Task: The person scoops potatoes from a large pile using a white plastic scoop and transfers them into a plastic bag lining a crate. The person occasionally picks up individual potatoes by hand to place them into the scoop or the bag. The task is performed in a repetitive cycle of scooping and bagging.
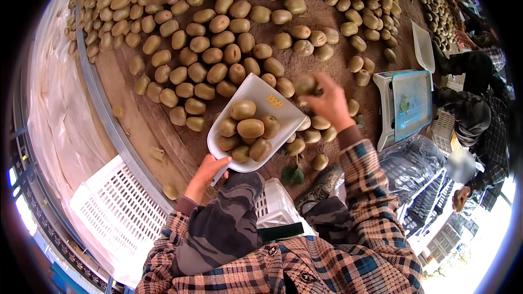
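My left hand (210, 172) grips the handle of a white plastic scoop (282, 124), which bears a small yellow label with writing. Several brown kiwifruit (250, 128) are heaped in its rounded end near the handle. Beyond the scoop's open right side, my right hand (330, 100) has its thumb and fingers around a blurred kiwifruit (305, 85). Loose kiwifruit (311, 136) lie on the brown ground under that hand and beside the scoop's edge. A wide spread of kiwifruit (217, 72) reaches from the scoop to the far side.
To the right stands a weighing scale (384, 110) with a blue-rimmed tray (412, 108) holding a leaf. Another white scoop (423, 47) lies behind it. White slatted crates (118, 208) are at left and between my legs. A metal rail (106, 102) curves along the left. A co-worker (490, 118) sits at right.
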Action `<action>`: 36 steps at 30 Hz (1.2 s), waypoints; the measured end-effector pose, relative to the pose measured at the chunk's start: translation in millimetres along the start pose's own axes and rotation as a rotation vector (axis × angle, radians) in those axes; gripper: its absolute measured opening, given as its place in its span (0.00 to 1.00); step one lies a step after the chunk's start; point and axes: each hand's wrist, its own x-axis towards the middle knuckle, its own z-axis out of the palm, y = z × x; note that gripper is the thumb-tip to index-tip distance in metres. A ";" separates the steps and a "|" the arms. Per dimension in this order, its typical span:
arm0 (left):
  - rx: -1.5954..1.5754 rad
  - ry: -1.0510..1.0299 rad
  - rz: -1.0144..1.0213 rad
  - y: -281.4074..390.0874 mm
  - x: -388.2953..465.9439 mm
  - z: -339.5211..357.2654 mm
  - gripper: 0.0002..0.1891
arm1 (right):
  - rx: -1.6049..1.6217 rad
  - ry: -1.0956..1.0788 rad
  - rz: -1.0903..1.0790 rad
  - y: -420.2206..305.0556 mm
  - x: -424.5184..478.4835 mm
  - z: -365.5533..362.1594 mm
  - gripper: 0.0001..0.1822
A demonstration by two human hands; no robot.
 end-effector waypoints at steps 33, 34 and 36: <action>1.232 -0.690 -0.250 110.2 -143.0 626.9 0.09 | 0.406 1.527 0.431 99.3 -451.5 -290.1 0.23; 1.287 -0.667 -0.238 99.9 -140.9 638.6 0.08 | 0.419 1.601 0.476 120.0 -460.0 -285.2 0.23; 1.264 -0.586 -0.257 98.4 -145.0 637.8 0.07 | 0.310 1.656 0.606 129.4 -466.2 -265.9 0.25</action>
